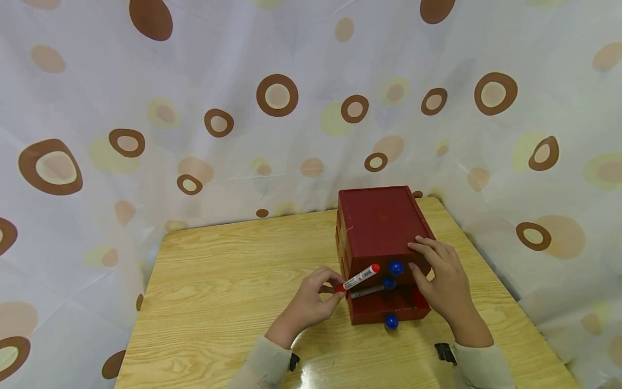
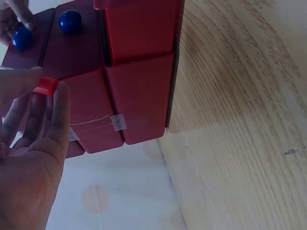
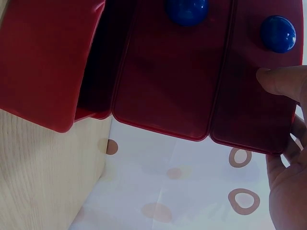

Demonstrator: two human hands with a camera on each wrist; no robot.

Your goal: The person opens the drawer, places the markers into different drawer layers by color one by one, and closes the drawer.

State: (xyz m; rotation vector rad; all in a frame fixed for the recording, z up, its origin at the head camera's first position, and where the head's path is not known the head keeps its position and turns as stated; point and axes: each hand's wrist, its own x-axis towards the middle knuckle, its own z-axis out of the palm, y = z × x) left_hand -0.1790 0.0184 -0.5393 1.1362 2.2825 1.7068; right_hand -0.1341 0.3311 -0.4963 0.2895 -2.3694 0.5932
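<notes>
A small dark red drawer unit (image 1: 381,221) with blue round knobs stands on the table. Its bottom drawer (image 1: 389,314) is pulled out. My left hand (image 1: 316,294), at the unit's front left corner, pinches a red-and-white marker (image 1: 360,276) by one red end between thumb and fingers. The marker slants up to the right across the drawer fronts; in the left wrist view only a red end (image 2: 47,86) shows. A grey pen-like stick (image 1: 367,292) appears below it, over the open drawer. My right hand (image 1: 444,281) holds the unit's top front edge, fingers on top and thumb (image 3: 278,81) on the top drawer's front.
The wooden table (image 1: 223,292) extends left of the unit and in front of it. A spotted curtain (image 1: 291,135) hangs close behind the table and along its right side. Clear tape (image 2: 118,122) sticks to the unit's side.
</notes>
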